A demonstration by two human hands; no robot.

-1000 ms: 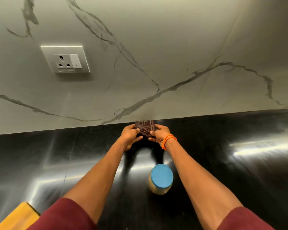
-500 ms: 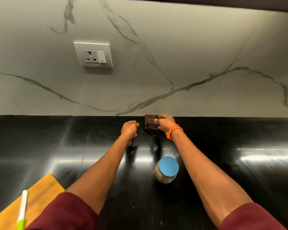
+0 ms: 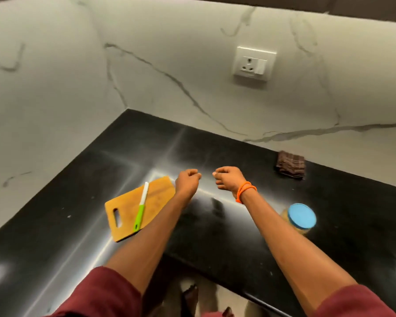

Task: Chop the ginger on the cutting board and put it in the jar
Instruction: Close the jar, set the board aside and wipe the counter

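Tabletop [image 3: 215, 239]: black, glossy and slick, filling the lower and middle frame; anything set on it could slide under a sideways push.
Board [image 3: 133, 210]: yellow wood, flat on the tabletop at centre left, handle slot toward the lower left. Judged stiff and fairly light; best taken by the slot or a long edge. No ginger shows on it.
Jar [image 3: 300, 219]: at centre right, standing apart from the board, blue lid on, pale yellowish contents showing through the clear wall. Probably where the ginger now is, though I cannot tell for sure. Judged smooth, rigid and moderately heavy; grip round the body below the lid, since the lid alone may turn or lift off.
Cloth [image 3: 290, 165]: dark checked, folded, at the right against the wall; soft and limp.
Knife [image 3: 141, 207]: white blade, green handle, lying along the board; light and sharp, to be taken by the green handle only.
Left hand [image 3: 187, 180]: mid-frame above the board's far corner, fingers loosely curled, holding nothing.
Right hand [image 3: 229, 179]: just beside it, orange band at the wrist, fingers also loosely curled and empty.
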